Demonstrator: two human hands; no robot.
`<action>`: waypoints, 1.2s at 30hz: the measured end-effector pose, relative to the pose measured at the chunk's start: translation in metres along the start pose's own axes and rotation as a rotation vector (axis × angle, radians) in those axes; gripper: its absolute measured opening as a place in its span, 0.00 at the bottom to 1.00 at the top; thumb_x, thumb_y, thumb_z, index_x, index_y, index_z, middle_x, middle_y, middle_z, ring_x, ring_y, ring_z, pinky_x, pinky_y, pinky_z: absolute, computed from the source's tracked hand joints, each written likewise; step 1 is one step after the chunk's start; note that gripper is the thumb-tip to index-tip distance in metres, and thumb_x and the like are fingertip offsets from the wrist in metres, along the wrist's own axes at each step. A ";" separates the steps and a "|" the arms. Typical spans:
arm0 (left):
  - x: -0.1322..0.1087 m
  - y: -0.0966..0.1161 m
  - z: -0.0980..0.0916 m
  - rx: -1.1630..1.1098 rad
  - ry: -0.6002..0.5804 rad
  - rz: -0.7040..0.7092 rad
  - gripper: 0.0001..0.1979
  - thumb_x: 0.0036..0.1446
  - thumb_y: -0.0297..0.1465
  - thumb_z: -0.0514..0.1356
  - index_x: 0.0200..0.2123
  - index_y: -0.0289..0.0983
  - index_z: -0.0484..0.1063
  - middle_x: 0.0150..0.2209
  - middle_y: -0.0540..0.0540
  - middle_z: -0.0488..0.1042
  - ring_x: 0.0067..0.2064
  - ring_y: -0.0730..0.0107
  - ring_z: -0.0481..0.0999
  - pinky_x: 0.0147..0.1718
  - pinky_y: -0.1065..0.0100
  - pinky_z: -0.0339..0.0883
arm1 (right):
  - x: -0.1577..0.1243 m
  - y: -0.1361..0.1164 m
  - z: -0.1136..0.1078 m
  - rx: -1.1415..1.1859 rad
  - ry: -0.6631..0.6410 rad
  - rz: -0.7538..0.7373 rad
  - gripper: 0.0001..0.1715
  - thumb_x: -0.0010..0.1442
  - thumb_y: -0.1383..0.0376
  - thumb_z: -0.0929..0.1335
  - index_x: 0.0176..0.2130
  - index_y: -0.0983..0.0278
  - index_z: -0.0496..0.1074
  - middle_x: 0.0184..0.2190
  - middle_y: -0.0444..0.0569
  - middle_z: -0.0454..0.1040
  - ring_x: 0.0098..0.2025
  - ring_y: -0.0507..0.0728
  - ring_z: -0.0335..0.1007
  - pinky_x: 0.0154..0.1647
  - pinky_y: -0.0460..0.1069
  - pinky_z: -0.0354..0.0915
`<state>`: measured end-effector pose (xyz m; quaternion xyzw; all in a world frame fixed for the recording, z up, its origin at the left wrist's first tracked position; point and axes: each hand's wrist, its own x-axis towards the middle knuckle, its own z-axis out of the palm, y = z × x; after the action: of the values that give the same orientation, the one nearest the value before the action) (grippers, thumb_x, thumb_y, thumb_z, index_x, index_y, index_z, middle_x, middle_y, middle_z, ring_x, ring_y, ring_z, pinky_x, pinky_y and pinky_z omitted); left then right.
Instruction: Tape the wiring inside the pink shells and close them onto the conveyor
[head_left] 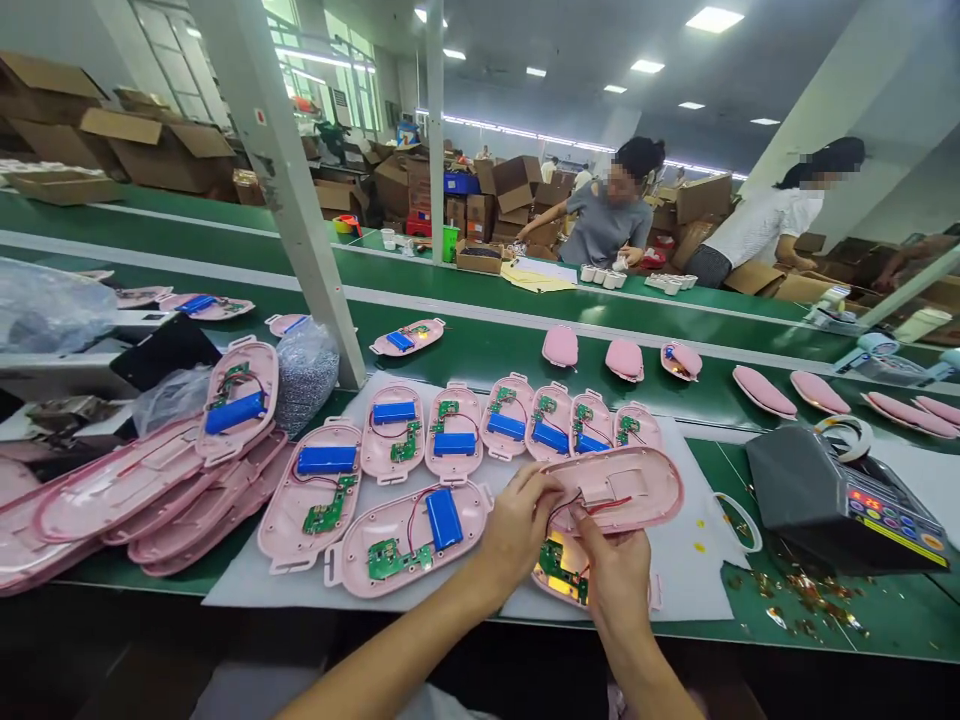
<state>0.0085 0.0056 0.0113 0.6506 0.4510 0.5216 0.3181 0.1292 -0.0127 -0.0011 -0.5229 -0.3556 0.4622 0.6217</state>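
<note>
My left hand [519,528] is closed on the left end of a pink plastic shell [652,480], which is tilted with its hollow inside toward me. The fingers of my right hand [616,572] are closed at the shell's lower edge, by thin red wires [611,505] that run along its inside. Under this shell lies another pink half with a green circuit board [562,575] and a yellow lit patch, partly covered by my hands. To the left, an open pink half [352,575] holds a blue battery pack [445,517] and a green board.
Several open pink halves with batteries stand on a white foam sheet [247,575]. Pink shells [172,480] are stacked at left. A black machine with a red display [832,500], a tape ring [739,522] and amber film scraps [810,600] are at right. Two people work across the green belt [480,300].
</note>
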 end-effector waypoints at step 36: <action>0.021 -0.018 0.005 -0.503 -0.321 -0.428 0.16 0.54 0.32 0.64 0.47 0.35 0.72 0.30 0.49 0.74 0.29 0.71 0.74 0.27 0.73 0.66 | 0.075 -0.075 -0.012 -1.201 -0.627 -0.566 0.14 0.55 0.64 0.68 0.43 0.61 0.71 0.39 0.47 0.77 0.40 0.57 0.71 0.37 0.49 0.59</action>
<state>0.0097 0.0320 0.0025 0.5164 0.3790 0.4290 0.6368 0.1792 0.0526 0.0672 -0.5050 -0.8301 0.1372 0.1925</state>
